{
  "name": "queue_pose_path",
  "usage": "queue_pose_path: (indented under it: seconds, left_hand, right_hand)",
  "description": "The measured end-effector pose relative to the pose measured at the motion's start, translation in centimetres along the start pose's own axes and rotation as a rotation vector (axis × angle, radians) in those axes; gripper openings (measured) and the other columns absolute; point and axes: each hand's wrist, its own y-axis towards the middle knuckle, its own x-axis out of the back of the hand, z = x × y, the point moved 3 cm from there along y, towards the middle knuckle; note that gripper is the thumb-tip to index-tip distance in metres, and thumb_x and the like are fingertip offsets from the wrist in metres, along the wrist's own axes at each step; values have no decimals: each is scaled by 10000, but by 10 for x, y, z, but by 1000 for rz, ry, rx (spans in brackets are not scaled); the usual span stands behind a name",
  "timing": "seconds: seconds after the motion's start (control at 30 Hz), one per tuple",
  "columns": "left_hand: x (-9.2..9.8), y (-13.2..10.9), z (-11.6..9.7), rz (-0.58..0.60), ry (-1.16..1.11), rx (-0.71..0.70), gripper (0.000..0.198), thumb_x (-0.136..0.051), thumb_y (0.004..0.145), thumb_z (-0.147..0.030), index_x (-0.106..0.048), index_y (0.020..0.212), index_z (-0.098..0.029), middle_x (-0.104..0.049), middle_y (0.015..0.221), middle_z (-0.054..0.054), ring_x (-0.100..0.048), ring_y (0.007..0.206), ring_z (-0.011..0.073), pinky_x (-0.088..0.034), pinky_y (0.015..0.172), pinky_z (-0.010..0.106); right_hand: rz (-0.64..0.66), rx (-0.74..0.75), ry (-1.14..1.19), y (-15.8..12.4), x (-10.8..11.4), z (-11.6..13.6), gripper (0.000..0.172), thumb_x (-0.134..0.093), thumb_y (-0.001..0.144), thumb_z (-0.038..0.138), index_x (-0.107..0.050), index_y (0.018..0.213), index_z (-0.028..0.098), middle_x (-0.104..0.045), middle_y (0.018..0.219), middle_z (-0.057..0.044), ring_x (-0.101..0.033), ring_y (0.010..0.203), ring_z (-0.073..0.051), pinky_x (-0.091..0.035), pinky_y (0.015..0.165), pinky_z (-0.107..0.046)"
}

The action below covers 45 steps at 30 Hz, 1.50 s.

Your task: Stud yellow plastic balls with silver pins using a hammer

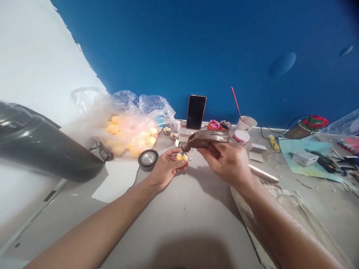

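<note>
In my left hand (pixel 168 168) is a small yellow ball (pixel 182 157), pinched between thumb and fingers. Dark bluish bits show on its top. My right hand (pixel 228 158) is closed round a worn brown metal claw hammer (pixel 207 137), gripped close to its head. The hammer's round face is right at the top of the ball; whether they touch I cannot tell. A shiny shaft, apparently its handle, sticks out past my right wrist. Just behind the ball lie small shiny mirrored balls (pixel 174 134).
On the left, a clear plastic bag (pixel 126 130) holds several yellow balls, with a round black-rimmed disc (pixel 148 158) nearby. A phone (pixel 196 112) leans on the blue wall. A white cup (pixel 246 122) with a red stick stands right. A large dark cylinder (pixel 47 145) juts in from the left.
</note>
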Motion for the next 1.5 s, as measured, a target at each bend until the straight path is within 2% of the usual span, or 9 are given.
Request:
queue_pose_path:
  seconds: [0.33, 0.47, 0.63, 0.77, 0.93, 1.07, 1.23, 1.37, 1.5]
  left_hand:
    - [-3, -2, -2, -9, 15, -11, 565, -959, 576, -123, -635, 1038, -162, -771, 800, 37, -726, 696, 164, -542, 662, 270]
    - [-6, -3, -2, 9, 46, -32, 516, -963, 564, -141, -650, 973, -159, -747, 738, 15, -694, 645, 148, -533, 634, 270]
    - [-7, -4, -2, -3, 75, -32, 533, -963, 558, -139, -658, 995, -153, -757, 776, 33, -678, 639, 140, -520, 611, 264]
    - [-8, -4, -2, 14, 81, -38, 513, -969, 556, -169, -660, 965, -151, -743, 733, 29, -678, 624, 153, -536, 619, 289]
    - [-8, -4, -1, 1, 104, -50, 528, -969, 544, -161, -667, 977, -150, -752, 767, 39, -677, 639, 147, -522, 605, 271]
    - [-9, -5, -2, 9, 117, -53, 478, -964, 549, -165, -663, 921, -159, -730, 754, 5, -684, 636, 140, -545, 651, 290]
    - [-8, -4, -1, 12, 136, -55, 476, -959, 577, -172, -664, 950, -147, -744, 764, 38, -692, 679, 157, -530, 640, 277]
    - [-9, -5, -1, 38, 139, -66, 424, -951, 594, -179, -664, 903, -145, -734, 743, 32, -662, 630, 141, -521, 633, 286]
    - [-9, -5, -1, 15, 154, -71, 470, -950, 579, -165, -667, 954, -142, -742, 761, 48, -659, 640, 148, -501, 609, 276]
  right_hand:
    - [16, -25, -12, 0, 0, 1, 357, -571, 961, 475, -772, 847, 203, -751, 733, -54, -647, 619, -165, -389, 584, -269]
    - [144, 3, -17, -1, -2, 3, 333, -585, 957, 463, -775, 863, 206, -756, 755, -52, -656, 650, -174, -395, 597, -270]
    - [37, -35, -22, 0, 4, 2, 366, -564, 960, 484, -770, 856, 200, -746, 729, -53, -639, 608, -162, -393, 586, -274]
    - [122, 6, -24, 1, 3, 3, 345, -583, 943, 461, -761, 799, 204, -728, 680, -41, -634, 590, -165, -371, 557, -274]
    - [44, -49, 11, 2, 8, 2, 357, -567, 954, 487, -765, 840, 212, -752, 736, -47, -635, 602, -160, -406, 586, -269]
    - [171, -12, -34, 1, 1, 2, 356, -582, 944, 485, -749, 794, 208, -733, 687, -46, -638, 609, -169, -386, 573, -268]
    - [89, -43, -15, 2, 5, 0, 373, -567, 950, 500, -763, 863, 194, -770, 770, -65, -662, 647, -177, -399, 597, -277]
    - [195, -6, -9, 2, 2, 2, 322, -596, 929, 461, -762, 837, 200, -767, 746, -53, -667, 647, -182, -394, 588, -279]
    - [63, -40, 19, 3, 8, 0, 350, -584, 939, 490, -764, 870, 198, -764, 757, -56, -654, 632, -172, -414, 600, -279]
